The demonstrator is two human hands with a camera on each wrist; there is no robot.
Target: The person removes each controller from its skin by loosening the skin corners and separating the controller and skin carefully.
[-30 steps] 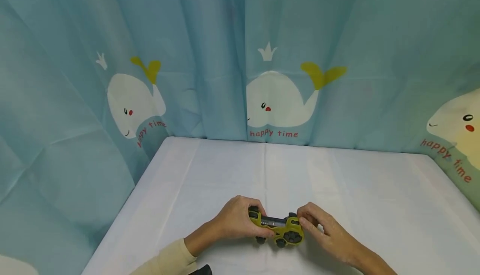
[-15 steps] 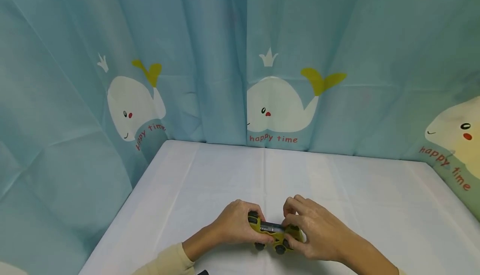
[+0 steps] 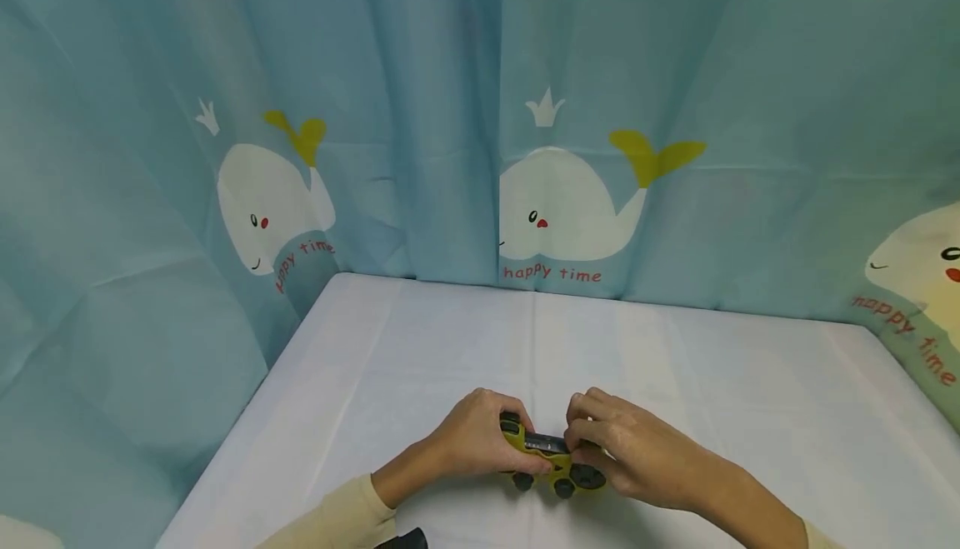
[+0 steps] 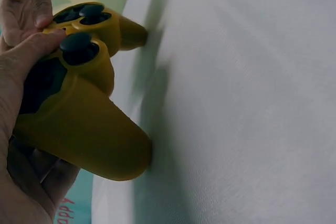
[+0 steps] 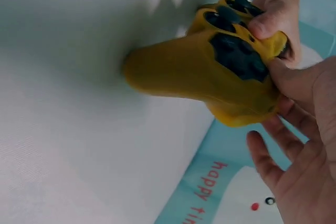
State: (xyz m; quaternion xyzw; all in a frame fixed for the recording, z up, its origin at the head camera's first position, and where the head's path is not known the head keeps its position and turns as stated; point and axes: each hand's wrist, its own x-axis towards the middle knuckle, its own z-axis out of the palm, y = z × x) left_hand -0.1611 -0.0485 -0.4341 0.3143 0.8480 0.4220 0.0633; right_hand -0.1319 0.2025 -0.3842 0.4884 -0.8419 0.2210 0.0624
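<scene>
A dark game controller (image 3: 546, 443) in a yellow rubbery cover (image 4: 84, 124) stands on its grips near the table's front. My left hand (image 3: 476, 439) holds its left side, thumb on the front face and fingers behind. At the right shoulder my right hand (image 3: 637, 453) pinches the upper edge of the cover (image 5: 173, 69) between thumb and fingers, with other fingers spread loosely behind. Between the hands a strip of the dark top edge shows bare. Both black thumbsticks and the button face poke through the cover. In the head view my right fingers hide the right shoulder.
A white cloth covers the table (image 3: 420, 349). Blue curtains (image 3: 435, 116) with printed whales hang behind it and along both sides. A small black object (image 3: 407, 541) shows at the bottom edge by my left sleeve.
My right hand has moved left and over the controller's right shoulder, taking a pinch on the cover. My left hand keeps its grip. The head view has shifted slightly.
</scene>
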